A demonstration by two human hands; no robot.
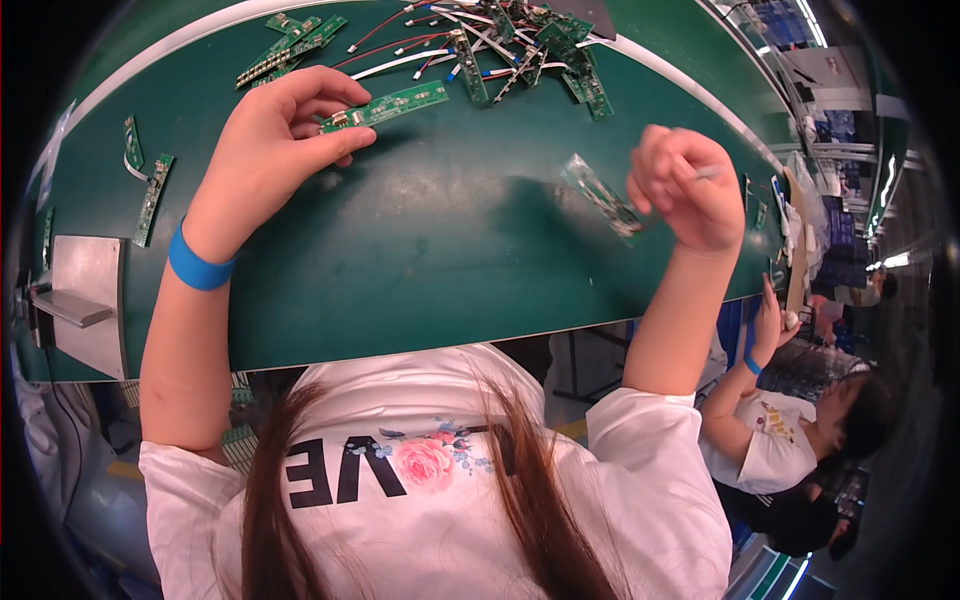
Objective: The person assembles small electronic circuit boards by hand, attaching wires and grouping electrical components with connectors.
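Observation:
My left hand is closed on one end of a narrow green circuit board, pinched between thumb and fingers above the work table. The board's free end points to the right, its small mounted parts facing up. My right hand is raised over the table's right side with its fingers curled in. A thin greyish thing shows at those fingers, too small to name. Just left of them is a small clear plastic strip or bag with thin parts in it; whether the hand touches it I cannot tell.
Circuit boards with red, white and black wires lie heaped at the far middle. More boards lie beside them at far left, a few single boards nearer. A metal plate fixture stands at the left edge. A co-worker sits at right.

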